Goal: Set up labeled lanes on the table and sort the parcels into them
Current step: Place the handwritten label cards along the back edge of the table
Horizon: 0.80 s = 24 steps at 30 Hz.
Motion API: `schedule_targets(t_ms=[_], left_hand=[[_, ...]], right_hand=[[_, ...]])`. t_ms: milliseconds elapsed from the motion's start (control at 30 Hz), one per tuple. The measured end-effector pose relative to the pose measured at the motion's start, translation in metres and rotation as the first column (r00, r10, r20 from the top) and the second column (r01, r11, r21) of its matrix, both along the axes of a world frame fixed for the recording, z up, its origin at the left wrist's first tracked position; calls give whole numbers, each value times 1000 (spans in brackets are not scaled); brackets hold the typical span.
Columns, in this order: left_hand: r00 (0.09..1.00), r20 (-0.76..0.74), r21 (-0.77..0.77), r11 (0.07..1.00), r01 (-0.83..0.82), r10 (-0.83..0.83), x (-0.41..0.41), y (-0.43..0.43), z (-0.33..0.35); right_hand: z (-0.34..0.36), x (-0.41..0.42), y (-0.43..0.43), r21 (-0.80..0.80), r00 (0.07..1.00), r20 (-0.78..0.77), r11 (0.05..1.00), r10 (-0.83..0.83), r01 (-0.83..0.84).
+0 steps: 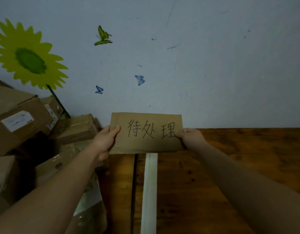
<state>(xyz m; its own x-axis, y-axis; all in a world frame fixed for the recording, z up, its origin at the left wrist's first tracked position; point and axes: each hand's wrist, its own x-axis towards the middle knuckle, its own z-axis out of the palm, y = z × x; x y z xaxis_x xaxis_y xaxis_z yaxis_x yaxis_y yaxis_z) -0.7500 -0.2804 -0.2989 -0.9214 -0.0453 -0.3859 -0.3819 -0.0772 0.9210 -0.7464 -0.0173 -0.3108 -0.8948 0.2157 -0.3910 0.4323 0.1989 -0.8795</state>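
- At the far edge of the table, where the wood meets the wall, a person holds a brown cardboard sign upright, with its face toward the camera.
- The sign bears three handwritten dark characters, 待处理, in one row across its middle.
- The left hand grips the sign's left edge: the thumb lies over the front face near the first character, and the other fingers are curled behind the card.
- The right hand pinches the right edge low down, thumb on the front just beside the last character, fingers hidden behind.
- The sign's lower edge sits at or just above the tabletop; I cannot tell whether it touches.
- A white strip of tape runs along the table from under the sign toward the camera, just right of a dark seam in the wood.
- On the left, parcels are heaped against the wall: a large cardboard box with a white shipping label, a smaller taped box tilted beside it, and a plastic-wrapped parcel under the left forearm.
- The pale wall carries a yellow-green sunflower sticker, a green butterfly and two blue butterflies.
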Motion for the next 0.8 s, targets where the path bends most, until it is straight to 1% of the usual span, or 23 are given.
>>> schedule_targets(t_ms=[133, 200, 300, 400, 467, 533, 600, 800], left_hand=[[999, -27, 1, 1000, -17, 17, 9, 4, -1], [997, -48, -38, 998, -55, 53, 6, 4, 0], [981, -70, -108, 976, -189, 182, -8, 2, -1], [919, -141, -167, 906, -389, 368, -22, -2, -4], [885, -148, -157, 873, -462, 442, -30, 0, -6], [886, -125, -110, 881, -460, 447, -37, 8, -8], [908, -86, -63, 908, -415, 410, -44, 22, -10], [951, -52, -25, 951, -308, 306, -72, 68, -25]], right_hand=[[-2, 12, 13, -37, 994, -17, 994, -107, 106], [-2, 8, 25, -55, 986, -16, 985, -165, 163], [-6, -3, 51, -36, 973, -35, 973, -228, 227], [-16, -20, 85, 76, 969, -46, 966, -245, 248], [-26, -33, 107, 145, 971, -28, 960, -238, 240], [-40, -46, 124, 213, 974, 0, 952, -227, 221], [-56, -59, 135, 249, 978, 29, 950, -204, 191], [-101, -92, 144, 240, 976, 161, 965, -150, 109]])
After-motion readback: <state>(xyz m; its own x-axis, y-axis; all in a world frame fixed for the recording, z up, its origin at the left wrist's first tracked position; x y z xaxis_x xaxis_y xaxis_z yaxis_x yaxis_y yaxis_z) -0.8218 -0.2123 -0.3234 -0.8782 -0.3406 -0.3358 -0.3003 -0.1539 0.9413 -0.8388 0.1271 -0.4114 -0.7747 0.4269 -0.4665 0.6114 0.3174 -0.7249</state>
